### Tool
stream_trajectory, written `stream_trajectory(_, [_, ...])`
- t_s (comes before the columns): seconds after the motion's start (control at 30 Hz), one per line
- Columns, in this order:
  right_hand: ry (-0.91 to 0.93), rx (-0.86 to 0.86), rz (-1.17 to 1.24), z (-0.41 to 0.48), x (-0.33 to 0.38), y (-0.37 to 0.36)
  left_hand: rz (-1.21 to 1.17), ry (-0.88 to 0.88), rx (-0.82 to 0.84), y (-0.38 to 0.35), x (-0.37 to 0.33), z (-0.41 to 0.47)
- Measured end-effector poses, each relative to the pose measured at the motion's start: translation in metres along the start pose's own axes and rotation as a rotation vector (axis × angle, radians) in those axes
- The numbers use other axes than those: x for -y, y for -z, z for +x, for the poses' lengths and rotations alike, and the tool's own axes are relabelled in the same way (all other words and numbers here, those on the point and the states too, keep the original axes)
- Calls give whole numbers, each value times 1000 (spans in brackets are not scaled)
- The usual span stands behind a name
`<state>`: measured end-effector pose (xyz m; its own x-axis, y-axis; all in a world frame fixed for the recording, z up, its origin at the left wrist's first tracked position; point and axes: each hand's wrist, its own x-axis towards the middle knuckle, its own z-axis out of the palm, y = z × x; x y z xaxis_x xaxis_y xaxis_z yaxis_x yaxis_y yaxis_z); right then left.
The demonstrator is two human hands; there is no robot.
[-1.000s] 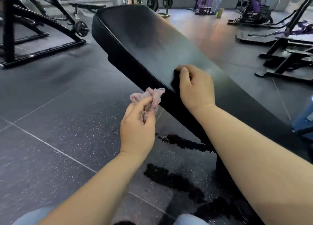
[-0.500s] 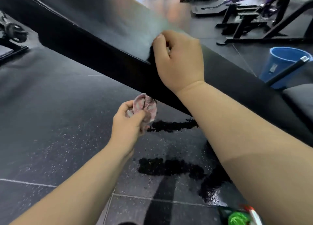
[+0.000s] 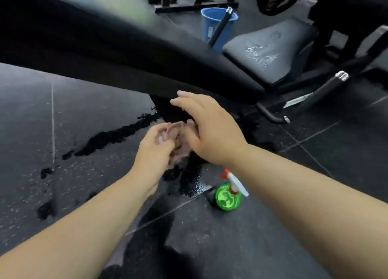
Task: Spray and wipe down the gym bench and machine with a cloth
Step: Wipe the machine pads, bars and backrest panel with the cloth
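Note:
The black padded bench back (image 3: pixel 126 54) slants across the top of the view. Its seat pad (image 3: pixel 273 48) at the right carries wet streaks. Below the pad's lower edge, my left hand (image 3: pixel 155 150) grips a crumpled pink cloth (image 3: pixel 178 142). My right hand (image 3: pixel 212 129) hovers just over the cloth with its fingers stretched out toward the pad's underside and its thumb beside the cloth. Whether it holds the cloth is blurred. A green spray bottle (image 3: pixel 228 197) with a white and red trigger stands on the floor under my right wrist.
A blue bucket (image 3: pixel 216 25) with a black handle leaning in it stands behind the bench. Dark wet patches (image 3: pixel 117 136) spread over the speckled rubber floor below the hands. Black frame tubes (image 3: pixel 319 94) and other machines fill the right and far side.
My right hand came off the bench pad's edge and dropped down to the cloth in my left hand. The view tilted downward, bringing the spray bottle fully into sight.

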<state>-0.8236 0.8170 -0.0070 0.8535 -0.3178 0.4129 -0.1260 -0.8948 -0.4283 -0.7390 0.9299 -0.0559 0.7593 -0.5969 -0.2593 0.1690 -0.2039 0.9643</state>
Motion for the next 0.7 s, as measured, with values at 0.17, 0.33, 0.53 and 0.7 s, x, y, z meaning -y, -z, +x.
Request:
stream_trajectory(0.17, [-472, 730, -244, -59, -108, 10, 108, 124, 21, -41, 42, 3])
stream_trajectory(0.33, [-510, 1155, -223, -114, -185, -32, 133, 183, -61, -67, 77, 10])
stream_trajectory(0.53, [-356, 1016, -158, -165, -229, -72, 124, 218, -153, -77, 93, 10])
stream_trajectory(0.7, [-322, 664, 135, -175, -212, -110, 121, 168, -180, -89, 87, 23])
